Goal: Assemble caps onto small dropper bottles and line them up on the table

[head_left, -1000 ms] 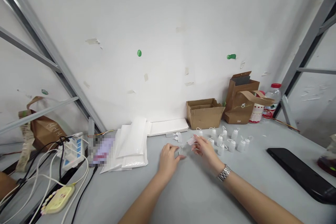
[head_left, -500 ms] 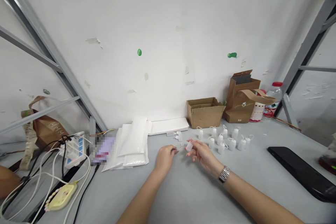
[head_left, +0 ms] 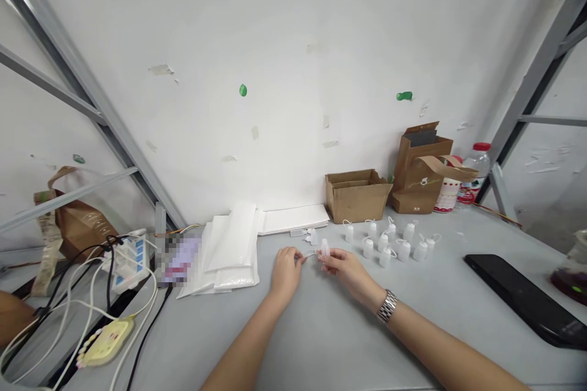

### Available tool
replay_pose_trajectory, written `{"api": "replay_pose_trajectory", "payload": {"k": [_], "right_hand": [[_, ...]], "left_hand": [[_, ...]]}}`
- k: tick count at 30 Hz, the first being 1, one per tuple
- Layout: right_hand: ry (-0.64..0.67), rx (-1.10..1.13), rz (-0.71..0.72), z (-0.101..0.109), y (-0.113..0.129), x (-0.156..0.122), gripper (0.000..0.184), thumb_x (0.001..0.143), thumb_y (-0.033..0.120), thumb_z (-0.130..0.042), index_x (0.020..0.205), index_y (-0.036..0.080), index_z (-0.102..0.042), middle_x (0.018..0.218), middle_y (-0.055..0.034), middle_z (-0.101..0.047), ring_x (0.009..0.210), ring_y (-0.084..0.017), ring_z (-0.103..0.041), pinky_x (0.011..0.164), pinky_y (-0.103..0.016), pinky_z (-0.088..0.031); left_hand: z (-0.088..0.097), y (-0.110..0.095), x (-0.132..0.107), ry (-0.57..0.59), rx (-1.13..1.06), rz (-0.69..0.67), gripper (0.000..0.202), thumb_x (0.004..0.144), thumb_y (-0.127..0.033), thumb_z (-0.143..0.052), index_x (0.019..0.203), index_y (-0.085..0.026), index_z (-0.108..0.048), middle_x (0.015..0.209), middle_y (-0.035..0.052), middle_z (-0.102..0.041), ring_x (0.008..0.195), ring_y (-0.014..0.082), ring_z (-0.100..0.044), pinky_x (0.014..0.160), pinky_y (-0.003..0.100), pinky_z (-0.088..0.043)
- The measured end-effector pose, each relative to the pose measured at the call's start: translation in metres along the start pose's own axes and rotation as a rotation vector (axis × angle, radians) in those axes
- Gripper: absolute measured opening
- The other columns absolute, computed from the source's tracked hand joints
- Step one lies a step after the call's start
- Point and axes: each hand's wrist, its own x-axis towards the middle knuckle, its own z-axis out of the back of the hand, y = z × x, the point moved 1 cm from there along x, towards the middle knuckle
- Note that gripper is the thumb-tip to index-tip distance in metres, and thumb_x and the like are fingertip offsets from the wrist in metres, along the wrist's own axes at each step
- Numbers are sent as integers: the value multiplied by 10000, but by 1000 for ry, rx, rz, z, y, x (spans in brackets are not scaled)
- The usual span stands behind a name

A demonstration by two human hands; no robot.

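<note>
In my right hand (head_left: pixel 349 270) a small translucent plastic bottle (head_left: pixel 325 248) is pinched upright between thumb and fingers. My left hand (head_left: pixel 285 271) is closed at the fingertips on a thin clear strap (head_left: pixel 310 254), which reaches across to the bottle. Whether the strap touches the bottle's neck is too small to tell. Just behind my hands lie loose white plastic pieces (head_left: pixel 312 236) and another small bottle (head_left: pixel 298 233) on its side. To the right stand several like white bottles (head_left: pixel 383 242), many with a looped strap on top.
White padded envelopes (head_left: pixel 233 250) lie at left beside a power strip (head_left: pixel 131 263) and tangled cables. Against the wall are white flat sheets (head_left: pixel 293 220), a cardboard box (head_left: pixel 358 198), a brown paper bag (head_left: pixel 422 177) and a red-capped bottle (head_left: pixel 477 165). A black object (head_left: pixel 523 296) lies at right.
My right hand has turned the small bottle from tilted to upright and brought it left, closer to my left hand. My left hand stays nearly in place with the strap.
</note>
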Motion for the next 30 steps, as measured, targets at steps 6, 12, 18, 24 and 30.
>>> {"api": "replay_pose_trajectory", "payload": {"k": [6, 12, 18, 24, 30], "right_hand": [[114, -232, 40, -9, 0, -5, 296, 617, 395, -679, 746, 129, -665, 659, -11, -602, 530, -96, -478, 542, -244, -372], [194, -294, 131, -11, -9, -3, 306, 644, 412, -660, 778, 137, -659, 606, 7, -566, 550, -110, -469, 520, -239, -393], [163, -341, 146, -10, -11, -3, 322, 657, 425, -644, 801, 138, -658, 608, 6, -554, 550, -115, -465, 521, -240, -396], [137, -414, 169, -11, -8, -7, 316, 686, 413, -614, 839, 139, -651, 611, 8, -549, 547, -118, -460, 532, -239, -381], [63, -525, 195, -11, -5, -10, 273, 693, 371, -600, 824, 140, -661, 580, 16, -534, 552, -125, -455, 549, -242, -359]], "left_hand": [[8, -10, 3, 63, -470, 243, 233, 710, -303, -593, 888, -153, -601, 841, 87, -676, 820, 182, -614, 723, 286, -425], [5, -17, -6, 220, -987, 435, 238, 574, -272, -738, 759, -138, -671, 866, 84, -691, 791, 151, -613, 768, 254, -417], [6, -24, -8, 215, -907, 364, 241, 573, -301, -735, 732, -127, -685, 854, 100, -697, 817, 181, -615, 837, 298, -403], [7, -21, -8, 199, -840, 323, 247, 580, -326, -718, 714, -122, -683, 875, 123, -699, 918, 227, -607, 922, 344, -365], [6, -22, -11, 159, -733, 265, 264, 605, -352, -688, 759, -138, -695, 895, 113, -699, 947, 250, -598, 919, 365, -366]]}}
